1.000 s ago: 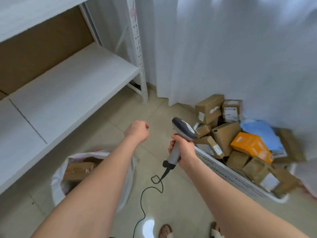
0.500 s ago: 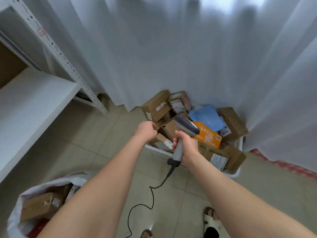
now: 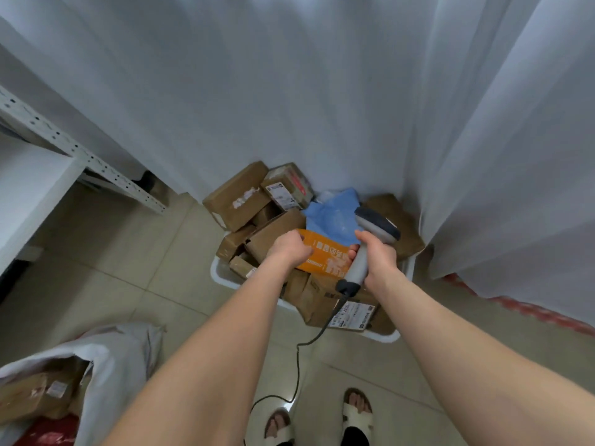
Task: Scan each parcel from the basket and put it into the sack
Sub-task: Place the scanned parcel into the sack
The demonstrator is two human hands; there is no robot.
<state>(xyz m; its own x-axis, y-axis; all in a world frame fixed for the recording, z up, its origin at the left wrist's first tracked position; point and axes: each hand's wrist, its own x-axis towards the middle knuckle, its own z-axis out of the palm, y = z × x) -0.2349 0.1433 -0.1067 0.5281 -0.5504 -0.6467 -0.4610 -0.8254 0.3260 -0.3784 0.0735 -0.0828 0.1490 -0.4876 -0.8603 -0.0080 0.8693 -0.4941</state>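
A white basket (image 3: 222, 278) on the floor is heaped with several brown cardboard parcels (image 3: 238, 201), a blue plastic mailer (image 3: 335, 220) and an orange box (image 3: 328, 255). My left hand (image 3: 289, 249) grips the left end of the orange box on top of the heap. My right hand (image 3: 380, 255) holds a grey barcode scanner (image 3: 370, 239) by its handle, just right of the orange box, its head over the blue mailer. The scanner's black cable (image 3: 302, 352) runs down to the floor. The white sack (image 3: 109, 365) lies open at lower left with brown parcels (image 3: 35, 394) inside.
A white metal shelf unit (image 3: 96, 169) stands at the left. White curtains (image 3: 322, 91) hang behind and to the right of the basket. My feet in white sandals (image 3: 357, 413) stand on the tiled floor below the basket.
The view has swung right and down toward the basket. My left hand has reached in and taken hold of the orange box. My right hand with the scanner has moved over the heap.
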